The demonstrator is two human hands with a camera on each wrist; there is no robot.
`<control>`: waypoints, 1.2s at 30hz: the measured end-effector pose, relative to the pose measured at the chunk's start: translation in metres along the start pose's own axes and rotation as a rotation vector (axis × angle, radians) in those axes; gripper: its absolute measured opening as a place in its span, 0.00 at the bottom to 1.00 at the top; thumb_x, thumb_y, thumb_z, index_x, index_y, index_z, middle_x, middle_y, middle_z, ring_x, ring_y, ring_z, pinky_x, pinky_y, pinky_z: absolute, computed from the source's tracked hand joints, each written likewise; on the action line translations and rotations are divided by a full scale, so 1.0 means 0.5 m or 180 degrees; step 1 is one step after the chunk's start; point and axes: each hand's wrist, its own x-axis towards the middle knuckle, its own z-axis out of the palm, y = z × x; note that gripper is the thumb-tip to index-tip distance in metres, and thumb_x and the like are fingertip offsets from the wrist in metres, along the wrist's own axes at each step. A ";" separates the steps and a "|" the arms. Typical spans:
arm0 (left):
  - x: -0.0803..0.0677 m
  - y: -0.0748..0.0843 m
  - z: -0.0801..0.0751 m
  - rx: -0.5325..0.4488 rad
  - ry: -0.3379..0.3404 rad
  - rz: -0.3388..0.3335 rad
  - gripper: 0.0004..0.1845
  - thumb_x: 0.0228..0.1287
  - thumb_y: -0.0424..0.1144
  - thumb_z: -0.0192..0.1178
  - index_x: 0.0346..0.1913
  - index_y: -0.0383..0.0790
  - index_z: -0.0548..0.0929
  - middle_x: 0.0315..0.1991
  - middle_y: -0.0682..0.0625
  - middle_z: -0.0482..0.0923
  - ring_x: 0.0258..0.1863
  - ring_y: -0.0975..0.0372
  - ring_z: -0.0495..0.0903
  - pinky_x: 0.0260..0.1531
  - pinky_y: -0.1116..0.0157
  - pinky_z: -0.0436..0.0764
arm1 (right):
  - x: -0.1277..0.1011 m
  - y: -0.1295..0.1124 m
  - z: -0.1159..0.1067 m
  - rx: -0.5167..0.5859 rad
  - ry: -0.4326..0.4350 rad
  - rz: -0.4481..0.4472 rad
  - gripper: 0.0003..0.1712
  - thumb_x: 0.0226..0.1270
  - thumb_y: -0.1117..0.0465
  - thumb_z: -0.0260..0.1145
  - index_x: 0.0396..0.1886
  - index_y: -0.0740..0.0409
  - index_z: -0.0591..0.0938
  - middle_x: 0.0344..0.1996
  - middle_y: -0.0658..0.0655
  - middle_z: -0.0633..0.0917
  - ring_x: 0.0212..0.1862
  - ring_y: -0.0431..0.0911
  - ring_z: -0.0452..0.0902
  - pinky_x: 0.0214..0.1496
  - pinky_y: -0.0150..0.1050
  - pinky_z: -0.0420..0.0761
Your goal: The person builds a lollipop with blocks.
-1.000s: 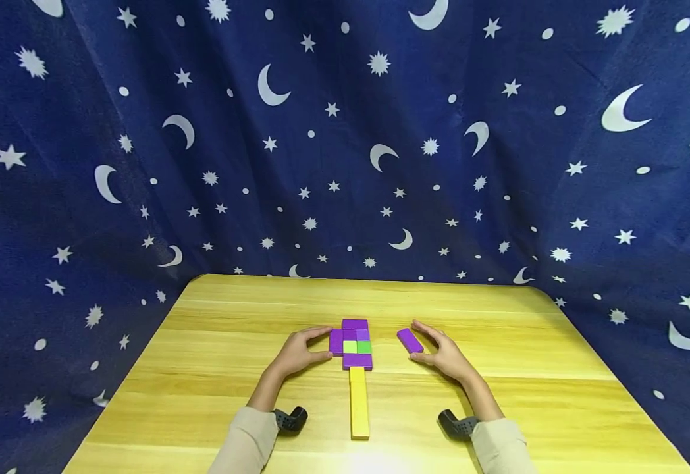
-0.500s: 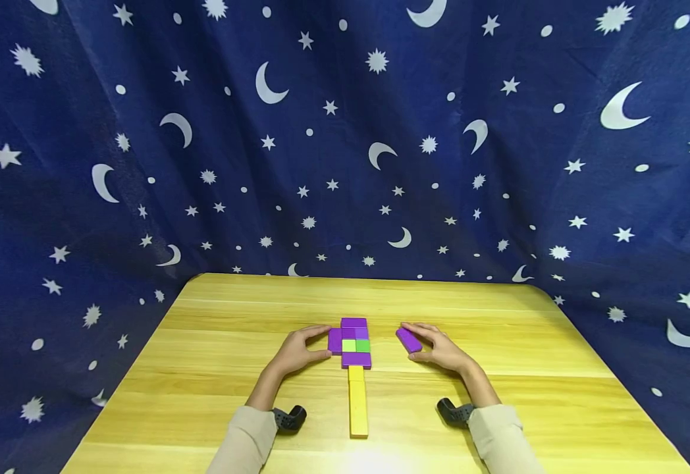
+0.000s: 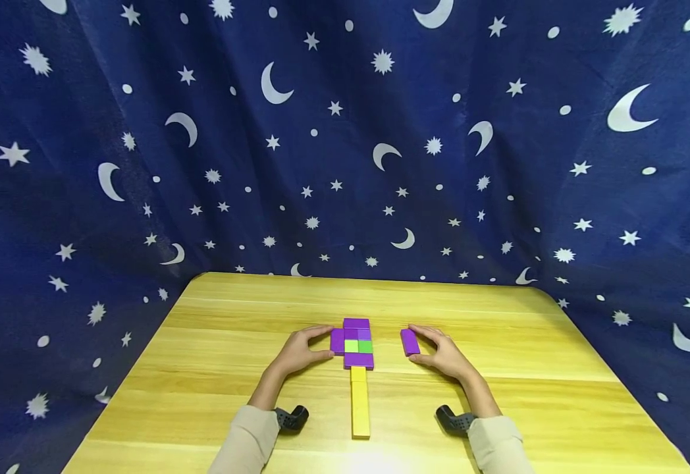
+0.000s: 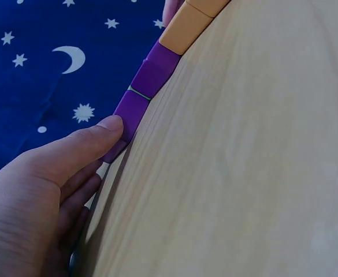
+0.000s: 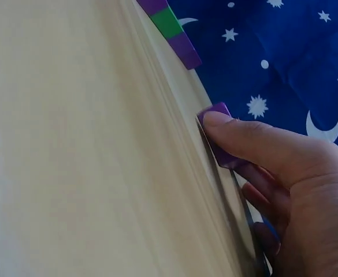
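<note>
A flat cluster of blocks [image 3: 357,342] lies mid-table: purple pieces around a light green and a green square, with a yellow bar [image 3: 359,401] running toward me. My left hand [image 3: 327,342] pinches the purple block [image 3: 337,341] on the cluster's left side between forefinger and thumb. In the left wrist view the thumb [image 4: 102,135] presses that block's edge [image 4: 131,109]. My right hand [image 3: 417,343] holds a loose purple block [image 3: 409,342] a short gap right of the cluster. The right wrist view has the thumb [image 5: 238,135] on this block [image 5: 218,144].
The wooden table [image 3: 214,342] is backed and flanked by a dark blue curtain with stars and moons [image 3: 345,164]. Black wrist mounts [image 3: 291,418] [image 3: 453,419] sit at both sleeves. Bare wood extends left, right and behind the blocks.
The loose purple block in my right hand has turned from slanted to parallel with the cluster and shifted slightly left. The left hand stays on the cluster's left block.
</note>
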 end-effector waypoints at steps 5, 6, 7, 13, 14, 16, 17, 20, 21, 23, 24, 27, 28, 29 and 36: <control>-0.003 0.003 -0.003 -0.0013 0.0014 -0.0037 0.35 0.51 0.55 0.67 0.60 0.41 0.74 0.59 0.47 0.72 0.60 0.50 0.67 0.60 0.50 0.65 | 0.004 -0.003 0.008 0.0346 0.0117 0.0065 0.37 0.47 0.55 0.76 0.59 0.58 0.75 0.57 0.63 0.74 0.61 0.60 0.63 0.63 0.59 0.59; -0.004 0.003 -0.004 -0.0014 0.0013 -0.0041 0.35 0.51 0.54 0.67 0.60 0.41 0.74 0.59 0.47 0.72 0.60 0.50 0.67 0.60 0.50 0.65 | 0.007 -0.006 0.013 0.0418 0.0158 0.0073 0.36 0.47 0.56 0.76 0.58 0.58 0.75 0.56 0.63 0.75 0.61 0.60 0.64 0.63 0.58 0.60; -0.004 0.003 -0.005 -0.0012 0.0013 -0.0036 0.35 0.51 0.54 0.67 0.60 0.41 0.74 0.59 0.47 0.72 0.60 0.50 0.67 0.60 0.50 0.65 | 0.009 -0.010 0.019 0.0488 0.0183 0.0067 0.36 0.46 0.57 0.76 0.58 0.59 0.75 0.56 0.63 0.75 0.60 0.59 0.65 0.63 0.57 0.61; -0.005 0.003 -0.008 0.0006 0.0046 -0.0005 0.34 0.51 0.52 0.68 0.60 0.41 0.75 0.58 0.48 0.73 0.60 0.50 0.68 0.60 0.51 0.65 | 0.031 -0.052 0.063 0.0518 0.0078 -0.0039 0.36 0.47 0.57 0.75 0.58 0.59 0.75 0.55 0.61 0.75 0.59 0.56 0.66 0.62 0.53 0.63; -0.005 0.003 -0.008 0.0008 0.0049 -0.0001 0.34 0.51 0.52 0.68 0.60 0.41 0.75 0.58 0.48 0.73 0.60 0.50 0.68 0.60 0.50 0.65 | 0.034 -0.060 0.069 0.0469 0.0054 -0.0050 0.36 0.48 0.57 0.75 0.58 0.59 0.75 0.55 0.60 0.75 0.59 0.56 0.65 0.63 0.53 0.63; -0.005 0.002 -0.007 0.0020 0.0043 0.0013 0.34 0.51 0.52 0.67 0.60 0.41 0.74 0.59 0.48 0.72 0.60 0.50 0.67 0.59 0.50 0.65 | 0.036 -0.082 0.077 0.0441 0.0029 -0.0057 0.35 0.48 0.59 0.75 0.58 0.61 0.75 0.54 0.61 0.76 0.59 0.57 0.65 0.62 0.54 0.62; -0.005 0.001 -0.007 0.0026 0.0032 0.0013 0.34 0.51 0.53 0.67 0.60 0.41 0.74 0.59 0.48 0.72 0.60 0.50 0.67 0.59 0.50 0.65 | 0.036 -0.094 0.079 0.0462 0.0015 -0.0054 0.34 0.49 0.60 0.74 0.58 0.63 0.74 0.54 0.62 0.76 0.59 0.58 0.65 0.62 0.55 0.62; -0.006 -0.001 -0.004 0.0051 0.0009 -0.0005 0.34 0.51 0.54 0.67 0.61 0.42 0.74 0.59 0.49 0.72 0.60 0.51 0.67 0.60 0.51 0.65 | 0.033 -0.129 0.078 0.0512 -0.0022 -0.0069 0.34 0.49 0.64 0.74 0.57 0.69 0.73 0.54 0.67 0.75 0.58 0.62 0.64 0.62 0.58 0.60; -0.006 -0.001 -0.003 0.0052 0.0006 -0.0007 0.34 0.51 0.54 0.67 0.61 0.42 0.74 0.59 0.49 0.72 0.60 0.51 0.67 0.60 0.51 0.65 | 0.033 -0.136 0.077 0.0509 -0.0022 -0.0083 0.34 0.49 0.66 0.73 0.57 0.70 0.73 0.54 0.68 0.74 0.58 0.63 0.64 0.61 0.60 0.61; -0.006 -0.002 -0.002 0.0045 0.0000 -0.0022 0.35 0.51 0.55 0.67 0.61 0.42 0.74 0.59 0.49 0.72 0.61 0.52 0.67 0.60 0.51 0.65 | 0.032 -0.140 0.078 0.0491 -0.0013 -0.0097 0.34 0.48 0.67 0.74 0.56 0.72 0.73 0.54 0.69 0.74 0.58 0.64 0.64 0.61 0.60 0.60; -0.005 -0.001 -0.001 0.0040 0.0003 -0.0022 0.35 0.51 0.55 0.67 0.61 0.42 0.74 0.59 0.49 0.72 0.61 0.52 0.67 0.60 0.51 0.65 | 0.033 -0.135 0.081 0.0438 -0.0001 -0.0100 0.34 0.48 0.66 0.74 0.56 0.71 0.73 0.54 0.68 0.74 0.58 0.63 0.64 0.61 0.60 0.61; -0.003 0.000 0.000 0.0021 0.0006 -0.0011 0.35 0.51 0.55 0.67 0.61 0.42 0.74 0.59 0.48 0.72 0.60 0.51 0.67 0.60 0.51 0.65 | 0.038 -0.107 0.090 0.0274 0.0020 -0.0066 0.35 0.48 0.62 0.75 0.57 0.65 0.74 0.55 0.63 0.76 0.57 0.58 0.65 0.61 0.56 0.62; -0.002 0.000 0.001 0.0015 0.0003 -0.0014 0.35 0.51 0.55 0.67 0.61 0.42 0.74 0.59 0.48 0.72 0.60 0.51 0.67 0.60 0.50 0.65 | 0.039 -0.097 0.093 0.0224 0.0022 -0.0062 0.35 0.47 0.60 0.75 0.57 0.63 0.75 0.55 0.61 0.76 0.57 0.57 0.65 0.62 0.55 0.62; -0.002 0.001 0.001 0.0010 0.0001 -0.0011 0.35 0.51 0.55 0.67 0.61 0.42 0.74 0.59 0.48 0.72 0.60 0.51 0.67 0.60 0.50 0.65 | 0.041 -0.088 0.095 0.0188 0.0013 -0.0038 0.36 0.47 0.58 0.76 0.58 0.61 0.75 0.56 0.59 0.76 0.58 0.55 0.65 0.62 0.54 0.62; 0.001 0.001 0.003 0.0000 -0.0022 -0.0007 0.36 0.51 0.57 0.66 0.61 0.41 0.74 0.59 0.48 0.72 0.60 0.50 0.67 0.59 0.49 0.65 | 0.039 -0.069 0.089 0.0230 -0.0169 0.0039 0.44 0.46 0.50 0.75 0.64 0.56 0.70 0.60 0.56 0.72 0.61 0.54 0.62 0.64 0.56 0.58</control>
